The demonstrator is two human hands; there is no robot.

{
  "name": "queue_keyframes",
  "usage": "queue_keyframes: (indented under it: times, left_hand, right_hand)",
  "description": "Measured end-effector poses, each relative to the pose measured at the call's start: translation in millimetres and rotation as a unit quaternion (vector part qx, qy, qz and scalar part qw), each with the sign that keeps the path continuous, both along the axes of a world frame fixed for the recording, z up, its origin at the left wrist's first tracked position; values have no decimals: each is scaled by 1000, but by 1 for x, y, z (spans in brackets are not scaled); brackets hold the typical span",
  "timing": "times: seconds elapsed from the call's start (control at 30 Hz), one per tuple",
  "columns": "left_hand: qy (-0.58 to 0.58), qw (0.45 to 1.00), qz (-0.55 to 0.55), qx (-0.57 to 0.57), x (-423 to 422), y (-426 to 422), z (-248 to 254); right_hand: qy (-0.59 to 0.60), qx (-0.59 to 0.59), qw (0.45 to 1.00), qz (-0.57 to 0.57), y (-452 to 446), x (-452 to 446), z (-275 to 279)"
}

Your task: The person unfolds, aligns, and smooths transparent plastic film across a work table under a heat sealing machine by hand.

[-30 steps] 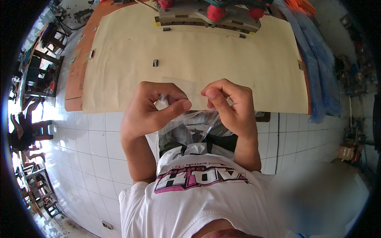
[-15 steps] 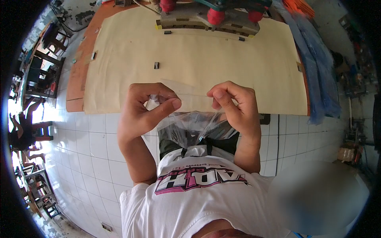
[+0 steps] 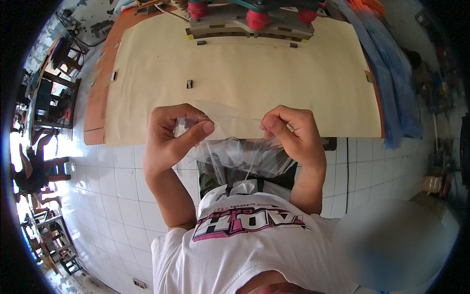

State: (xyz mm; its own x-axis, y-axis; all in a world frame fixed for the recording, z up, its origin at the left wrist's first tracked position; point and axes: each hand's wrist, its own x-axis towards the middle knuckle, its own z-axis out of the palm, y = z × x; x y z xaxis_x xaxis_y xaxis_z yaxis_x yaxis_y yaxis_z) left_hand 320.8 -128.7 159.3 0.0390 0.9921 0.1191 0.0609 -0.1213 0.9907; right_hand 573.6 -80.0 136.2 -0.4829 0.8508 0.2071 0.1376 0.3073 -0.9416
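On my feed, the fingers of the left hand are brought together in a pinch on clear plastic film, left of the centre of the frame, thumb below and the bent forefinger above. The right hand, just right of centre, pinches the same film between thumb and forefinger; the exact contact is hard for me to make out through the transparent material. The two hands are well apart, and I see the film's upper edge running nearly straight between them. Its creased lower part hangs at mid-frame, in front of the person's dark trousers.

Beyond the hands, I have a bench across the upper half, covered by a pale yellow sheet. A small black block lies on the sheet above the left hand. Farther up, at top centre, I see a grey metal fixture with red knobs. Blue plastic sheeting drapes down the bench's right edge, with an orange bundle at upper right.

Below, the person's white shirt fills the bottom centre, and white floor tiles spread across the lower left.
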Motion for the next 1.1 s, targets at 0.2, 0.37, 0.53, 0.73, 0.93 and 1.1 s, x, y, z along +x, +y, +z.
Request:
queue_keyframes:
  times: [0.2, 0.37, 0.53, 0.73, 0.93, 1.1]
  left_hand:
    - [2, 1000, 9, 10, 1, 2, -2]
    - [9, 1000, 13, -1, -1, 1, 2]
    - [34, 999, 13, 20, -5, 3, 4]
    - [156, 983, -51, 82, 3, 12, 3]
    - [181, 975, -13, 130, 2, 10, 8]
    - [166, 978, 28, 123, -8, 9, 15]
  right_hand:
    - [3, -15, 1000, -1, 2, 0, -2]
    - [-9, -30, 1000, 0, 2, -2, -4]
    - [46, -7, 999, 1, 4, -12, -3]
    - [22, 66, 997, 16, 4, -30, 6]
    - [-24, 26, 999, 19, 3, -28, 7]
    - [-32, 5, 999, 13, 4, -24, 4]
